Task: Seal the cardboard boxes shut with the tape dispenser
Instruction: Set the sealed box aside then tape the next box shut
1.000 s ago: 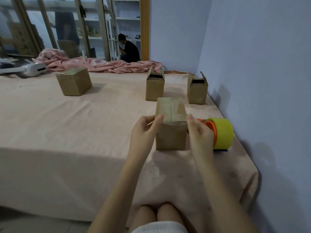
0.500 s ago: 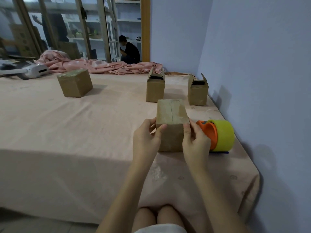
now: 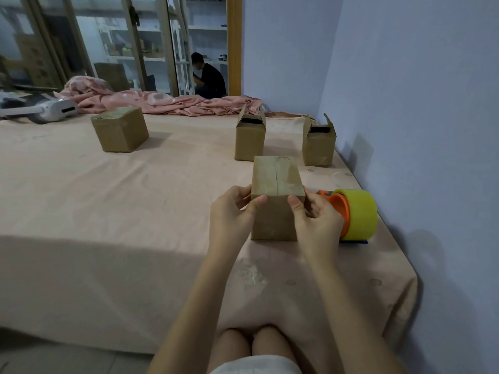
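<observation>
Presently a closed box (image 3: 276,195) is held upright on the bed (image 3: 135,211), near its right edge and close to the viewer. It is gripped by the left hand (image 3: 232,214) on its left side, with the thumb pressed on the front face just under the top edge. It is gripped likewise by the right hand (image 3: 316,220) on its right side, thumb on the front face. A seam is seen running down the middle of its top flaps. Just right of the box, partly hidden behind the right hand, the dispenser (image 3: 353,214) is laid on the bed, loaded with a yellow roll. Further back, two boxes with raised flaps (image 3: 249,136) (image 3: 318,144) are stood apart, and a closed one (image 3: 120,129) is set well to the left.
</observation>
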### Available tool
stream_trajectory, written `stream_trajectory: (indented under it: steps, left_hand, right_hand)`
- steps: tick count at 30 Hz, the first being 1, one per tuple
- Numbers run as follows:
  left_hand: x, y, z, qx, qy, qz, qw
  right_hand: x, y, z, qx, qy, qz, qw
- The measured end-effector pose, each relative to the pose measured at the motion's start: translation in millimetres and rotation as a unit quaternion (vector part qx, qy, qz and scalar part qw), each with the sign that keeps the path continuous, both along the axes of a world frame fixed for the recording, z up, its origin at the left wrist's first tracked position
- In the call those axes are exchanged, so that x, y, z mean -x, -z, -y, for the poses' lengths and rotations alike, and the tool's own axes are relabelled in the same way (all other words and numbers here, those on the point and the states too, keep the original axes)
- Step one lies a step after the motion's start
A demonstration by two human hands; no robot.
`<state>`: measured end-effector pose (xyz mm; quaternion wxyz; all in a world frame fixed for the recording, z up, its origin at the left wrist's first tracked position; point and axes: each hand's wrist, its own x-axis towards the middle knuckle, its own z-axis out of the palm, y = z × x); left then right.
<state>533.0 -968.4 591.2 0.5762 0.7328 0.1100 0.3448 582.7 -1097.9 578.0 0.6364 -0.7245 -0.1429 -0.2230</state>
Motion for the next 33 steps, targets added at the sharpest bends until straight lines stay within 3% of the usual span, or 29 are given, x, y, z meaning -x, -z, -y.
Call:
stream_trajectory:
  steps: [6, 26, 30, 33]
  left_hand:
    - [0.4, 1.0, -7.4, 0.033, 0.037, 0.002, 0.999]
    - [6.2, 23.1, 1.9, 0.004, 0.057, 0.049, 0.997]
    - [13.4, 20.9, 13.2, 0.063, -0.003, 0.022, 0.998]
    - [27.9, 22.8, 21.0, 0.043, -0.101, 0.016, 0.994]
  right_hand:
    - [-2.3, 0.7, 4.4, -0.001, -0.014, 0.007, 1.000]
    - [12.9, 38.2, -5.9, 0.078, -0.004, 0.069, 0.995]
    - [20.0, 30.1, -8.6, -0.018, -0.105, 0.004, 0.994]
    - [15.9, 7.8, -4.4, -0.046, -0.082, 0.022, 0.995]
